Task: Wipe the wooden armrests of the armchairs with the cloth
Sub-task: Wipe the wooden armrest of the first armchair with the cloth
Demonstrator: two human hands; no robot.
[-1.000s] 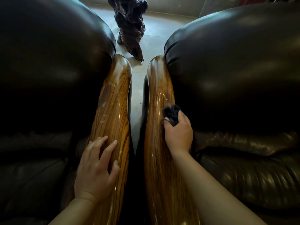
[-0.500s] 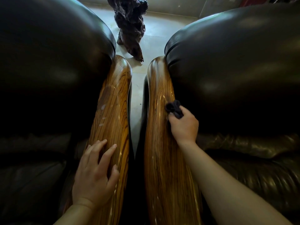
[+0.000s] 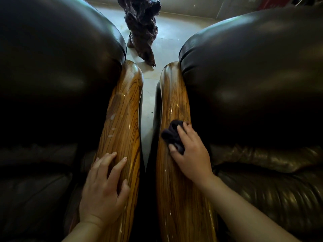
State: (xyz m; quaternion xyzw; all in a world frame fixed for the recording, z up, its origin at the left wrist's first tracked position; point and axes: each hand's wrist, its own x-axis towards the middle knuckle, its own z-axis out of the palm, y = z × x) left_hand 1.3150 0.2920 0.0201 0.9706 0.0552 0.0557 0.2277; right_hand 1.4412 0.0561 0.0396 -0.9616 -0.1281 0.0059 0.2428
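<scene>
The right hand (image 3: 192, 154) presses a bunched dark cloth (image 3: 172, 135) onto the right wooden armrest (image 3: 176, 189), the cloth poking out ahead of the grip. Across the narrow gap from that grip, the left hand (image 3: 103, 189) lies flat, fingers spread, on the left wooden armrest (image 3: 122, 119). Dark leather cushions (image 3: 253, 84) bulge on both outer sides.

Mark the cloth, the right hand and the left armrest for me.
cloth (image 3: 172, 134), head view, on its bunched dark middle.
right hand (image 3: 192, 154), head view, on the back of the hand.
left armrest (image 3: 125, 105), head view, on its bare wooden top.
</scene>
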